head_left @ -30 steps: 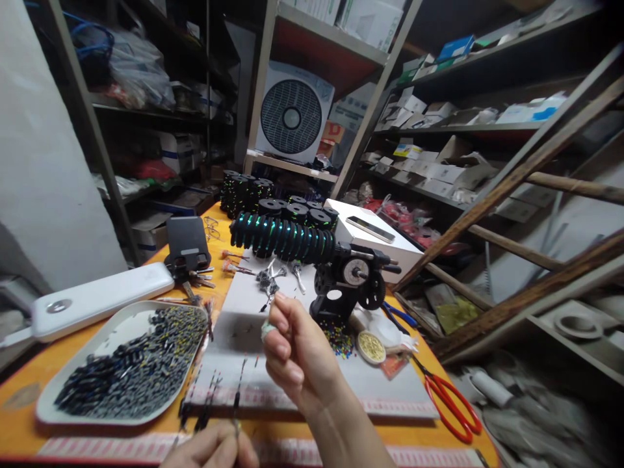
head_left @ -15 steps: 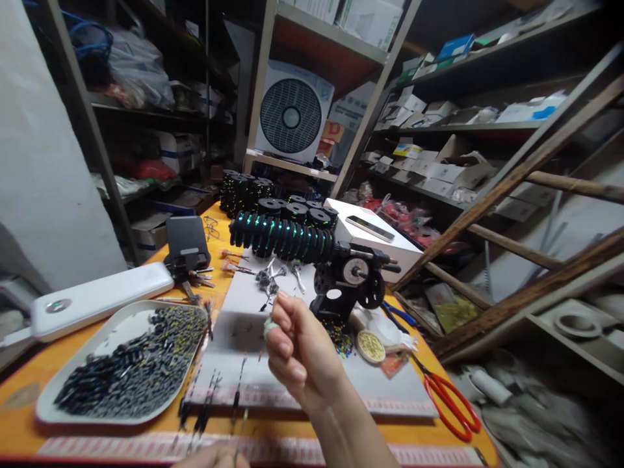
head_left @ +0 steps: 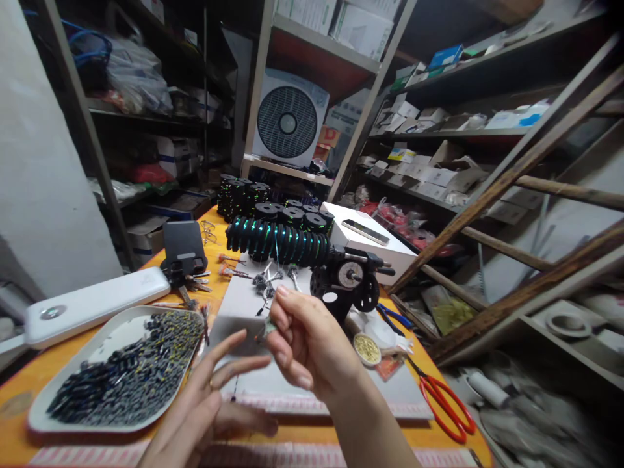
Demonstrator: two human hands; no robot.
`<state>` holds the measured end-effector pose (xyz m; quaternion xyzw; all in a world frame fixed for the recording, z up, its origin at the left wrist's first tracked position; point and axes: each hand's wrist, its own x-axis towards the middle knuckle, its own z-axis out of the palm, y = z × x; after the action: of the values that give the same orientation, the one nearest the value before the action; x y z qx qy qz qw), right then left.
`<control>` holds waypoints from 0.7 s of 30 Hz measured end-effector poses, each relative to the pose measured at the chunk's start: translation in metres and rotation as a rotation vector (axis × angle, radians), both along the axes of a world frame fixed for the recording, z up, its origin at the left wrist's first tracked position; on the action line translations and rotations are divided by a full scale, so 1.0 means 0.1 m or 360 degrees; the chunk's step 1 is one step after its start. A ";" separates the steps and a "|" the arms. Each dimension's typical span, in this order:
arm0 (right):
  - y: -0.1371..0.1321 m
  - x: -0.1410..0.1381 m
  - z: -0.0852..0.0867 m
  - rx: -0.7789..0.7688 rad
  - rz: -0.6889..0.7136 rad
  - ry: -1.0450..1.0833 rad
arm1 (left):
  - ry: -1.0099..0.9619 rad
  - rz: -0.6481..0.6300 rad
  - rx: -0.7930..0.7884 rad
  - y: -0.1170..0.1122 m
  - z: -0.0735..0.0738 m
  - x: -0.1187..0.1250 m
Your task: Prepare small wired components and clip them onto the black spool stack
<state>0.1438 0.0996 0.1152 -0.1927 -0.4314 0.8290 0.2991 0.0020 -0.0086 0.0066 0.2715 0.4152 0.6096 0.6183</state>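
My right hand (head_left: 307, 341) is raised over the white work board (head_left: 390, 387), its fingers curled and pinched on a small pale bit with a thin line running up from it. My left hand (head_left: 214, 400) has its fingers stretched out toward that pinch and holds nothing I can see. Behind them stands a black winding tool (head_left: 348, 286) with a long row of black spools (head_left: 275, 239) carrying green thread. A white tray (head_left: 58, 383) of small dark pieces lies at the left.
Red-handled scissors (head_left: 446, 406) lie at the right of the orange table (head_left: 14, 429). A white flat device (head_left: 92, 303), keys (head_left: 188, 279), a small dish of yellow beads (head_left: 366, 349) and a white box with a phone (head_left: 365, 232) surround the board. Shelves with boxes and a fan (head_left: 288, 123) stand behind.
My left hand has risen from the bottom edge and spread its fingers toward my right hand. The right hand has stayed nearly in place, still pinched.
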 end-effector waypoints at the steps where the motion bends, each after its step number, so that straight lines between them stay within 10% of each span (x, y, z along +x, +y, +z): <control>1: 0.00 0.00 0.02 0.0026 0.0014 -0.0001 | 0.0166 0.0021 0.0024 0.06 0.04 -0.02; 7: 0.02 0.01 0.09 0.0073 0.0060 0.0028 | 0.0817 0.0013 0.0467 0.41 0.30 -0.05; 15: 0.03 0.02 0.06 -0.0036 0.0017 -0.0004 | 0.0527 -0.0074 0.0606 0.44 0.48 0.07; 21: 0.03 -0.04 -0.03 -0.0195 -0.0090 -0.0018 | 0.0165 -0.0295 0.0266 0.25 0.41 0.13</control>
<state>0.1395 0.1030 0.1119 -0.2275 -0.3760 0.8440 0.3075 0.0150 0.0159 0.0479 0.3904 0.3676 0.5673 0.6250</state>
